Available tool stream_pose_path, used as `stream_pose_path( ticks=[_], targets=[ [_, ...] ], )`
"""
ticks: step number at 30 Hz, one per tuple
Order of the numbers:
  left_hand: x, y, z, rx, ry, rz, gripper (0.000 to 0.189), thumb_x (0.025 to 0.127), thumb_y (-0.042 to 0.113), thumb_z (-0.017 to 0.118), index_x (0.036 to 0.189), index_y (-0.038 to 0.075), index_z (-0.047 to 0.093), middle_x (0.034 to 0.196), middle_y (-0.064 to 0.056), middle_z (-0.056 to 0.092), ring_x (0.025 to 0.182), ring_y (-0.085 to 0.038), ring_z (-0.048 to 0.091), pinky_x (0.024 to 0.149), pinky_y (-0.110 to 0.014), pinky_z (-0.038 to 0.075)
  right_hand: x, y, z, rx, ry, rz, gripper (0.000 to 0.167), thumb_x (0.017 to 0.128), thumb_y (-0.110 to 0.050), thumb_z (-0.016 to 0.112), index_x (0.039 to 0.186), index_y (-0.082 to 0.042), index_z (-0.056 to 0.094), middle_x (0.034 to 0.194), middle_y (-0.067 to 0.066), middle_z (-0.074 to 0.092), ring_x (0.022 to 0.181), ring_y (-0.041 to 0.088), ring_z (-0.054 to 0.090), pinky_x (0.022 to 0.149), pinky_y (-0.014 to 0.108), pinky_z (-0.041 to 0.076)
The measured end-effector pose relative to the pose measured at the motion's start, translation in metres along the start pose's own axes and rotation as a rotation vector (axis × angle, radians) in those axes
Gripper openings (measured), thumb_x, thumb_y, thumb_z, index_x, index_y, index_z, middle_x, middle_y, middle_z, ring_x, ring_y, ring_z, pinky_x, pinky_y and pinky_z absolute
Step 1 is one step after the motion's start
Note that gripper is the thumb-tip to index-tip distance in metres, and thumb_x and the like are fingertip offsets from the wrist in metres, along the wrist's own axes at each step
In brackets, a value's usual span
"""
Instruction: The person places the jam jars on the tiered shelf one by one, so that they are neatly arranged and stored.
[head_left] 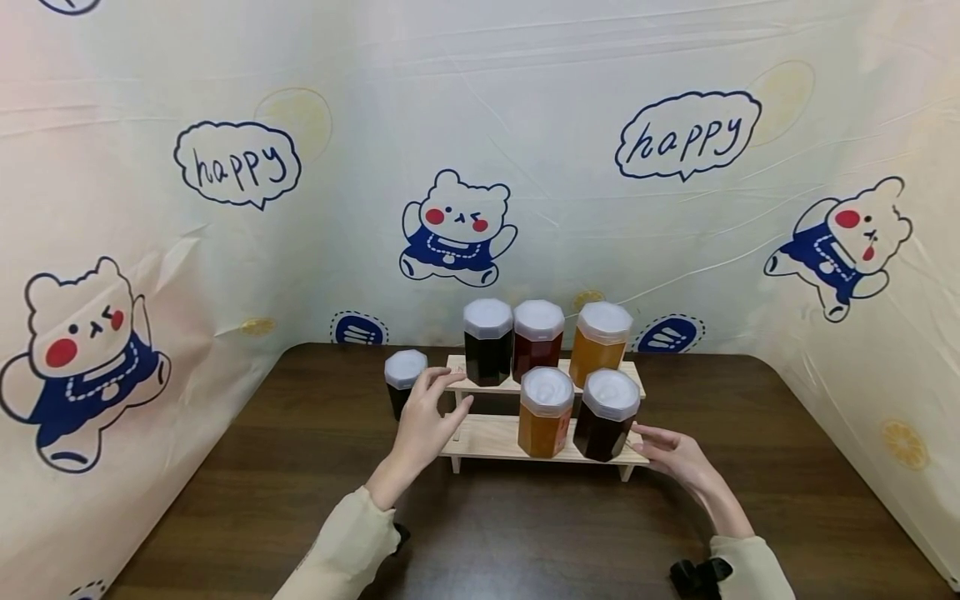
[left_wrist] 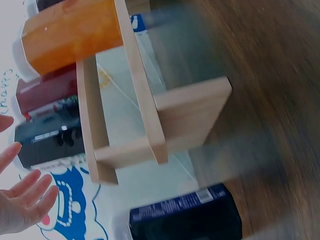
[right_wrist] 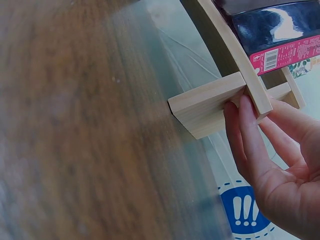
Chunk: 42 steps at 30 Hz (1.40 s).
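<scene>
A two-tier wooden shelf rack (head_left: 487, 439) carries several lidded jars. On its upper tier stand a black jar (head_left: 487, 346), a dark red jar (head_left: 537, 337) and an amber jar (head_left: 600, 342). An orange jar (head_left: 543, 417) and a dark jar (head_left: 606, 417) are on the lower tier. My right hand (head_left: 675, 458) pinches the right end of the lower shelf, its fingers (right_wrist: 248, 130) against the wood. Beside the rack's left end, my left hand (head_left: 427, 417) is raised with loosely bent fingers. In the left wrist view those fingers (left_wrist: 30, 192) hold nothing and sit apart from the black jar.
Another dark jar (head_left: 401, 387) stands on the brown table (head_left: 525, 533), left of the rack and behind my left hand. A light printed curtain (head_left: 555, 225) hangs along the table's back and sides.
</scene>
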<state>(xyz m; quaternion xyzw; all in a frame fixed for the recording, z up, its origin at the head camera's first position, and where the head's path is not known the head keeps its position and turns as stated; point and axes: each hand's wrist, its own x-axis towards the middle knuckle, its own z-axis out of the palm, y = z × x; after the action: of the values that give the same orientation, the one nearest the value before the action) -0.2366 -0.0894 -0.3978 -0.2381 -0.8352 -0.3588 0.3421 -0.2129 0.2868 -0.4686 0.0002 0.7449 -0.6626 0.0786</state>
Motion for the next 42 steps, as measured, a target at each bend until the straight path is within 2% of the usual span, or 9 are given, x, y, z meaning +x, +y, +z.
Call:
stream_pose_path(
  ticks=[5, 10, 14, 21, 28, 36, 42],
  targets=[
    [0.001, -0.010, -0.008, 0.024, 0.007, -0.034, 0.028, 0.074, 0.011, 0.070, 0.100, 0.005, 0.063, 0.106, -0.016, 0.052, 0.095, -0.030, 0.053, 0.075, -0.044, 0.044, 0.000, 0.000, 0.000, -0.001, 0.000, -0.001, 0.041, 0.082, -0.015, 0.063, 0.120, -0.006, 0.054, 0.127, 0.016, 0.046, 0.092, -0.001, 0.055, 0.076, 0.024, 0.047],
    [0.001, -0.020, -0.015, 0.052, 0.027, -0.069, 0.027, 0.073, 0.011, 0.070, 0.099, 0.005, 0.064, 0.106, -0.017, 0.053, 0.094, -0.032, 0.053, 0.073, -0.045, 0.044, 0.001, 0.002, -0.001, -0.009, 0.000, -0.001, 0.041, 0.081, -0.016, 0.063, 0.120, -0.006, 0.055, 0.123, 0.011, 0.051, 0.092, -0.001, 0.055, 0.075, 0.024, 0.047],
    [0.001, -0.028, -0.019, 0.066, 0.043, -0.093, 0.026, 0.073, 0.012, 0.070, 0.098, 0.007, 0.064, 0.104, -0.016, 0.053, 0.091, -0.030, 0.053, 0.069, -0.044, 0.045, 0.001, 0.002, -0.001, -0.007, 0.000, 0.001, 0.044, 0.081, -0.016, 0.064, 0.121, -0.003, 0.053, 0.125, 0.016, 0.048, 0.092, -0.001, 0.055, 0.076, 0.024, 0.047],
    [0.004, -0.042, -0.023, 0.087, 0.076, -0.117, 0.026, 0.073, 0.011, 0.070, 0.097, 0.002, 0.064, 0.104, -0.019, 0.052, 0.095, -0.032, 0.050, 0.072, -0.046, 0.044, 0.001, 0.002, -0.001, -0.026, -0.003, 0.001, 0.050, 0.082, -0.017, 0.063, 0.125, 0.003, 0.047, 0.129, 0.021, 0.042, 0.095, 0.000, 0.055, 0.077, 0.025, 0.047],
    [0.005, -0.053, -0.024, 0.114, 0.080, -0.173, 0.027, 0.073, 0.012, 0.070, 0.097, 0.002, 0.064, 0.106, -0.020, 0.051, 0.097, -0.033, 0.047, 0.072, -0.046, 0.042, 0.001, 0.002, 0.000, -0.024, 0.002, 0.012, 0.053, 0.081, -0.018, 0.063, 0.125, 0.005, 0.045, 0.129, 0.022, 0.042, 0.094, -0.001, 0.055, 0.077, 0.025, 0.047],
    [0.006, -0.069, -0.022, 0.125, 0.049, -0.219, 0.034, 0.072, 0.013, 0.071, 0.101, -0.001, 0.061, 0.111, -0.023, 0.045, 0.098, -0.036, 0.043, 0.076, -0.048, 0.038, 0.002, 0.004, -0.001, -0.040, 0.001, 0.003, 0.052, 0.081, -0.018, 0.063, 0.125, 0.005, 0.046, 0.127, 0.021, 0.044, 0.094, -0.001, 0.055, 0.077, 0.026, 0.047],
    [0.005, -0.078, -0.019, 0.118, -0.009, -0.275, 0.042, 0.072, 0.018, 0.071, 0.108, 0.000, 0.057, 0.117, -0.025, 0.039, 0.105, -0.039, 0.039, 0.081, -0.051, 0.035, 0.002, 0.004, 0.000, -0.057, 0.001, 0.006, 0.055, 0.081, -0.020, 0.063, 0.126, 0.006, 0.044, 0.129, 0.021, 0.043, 0.095, -0.001, 0.054, 0.078, 0.026, 0.047]
  ],
)
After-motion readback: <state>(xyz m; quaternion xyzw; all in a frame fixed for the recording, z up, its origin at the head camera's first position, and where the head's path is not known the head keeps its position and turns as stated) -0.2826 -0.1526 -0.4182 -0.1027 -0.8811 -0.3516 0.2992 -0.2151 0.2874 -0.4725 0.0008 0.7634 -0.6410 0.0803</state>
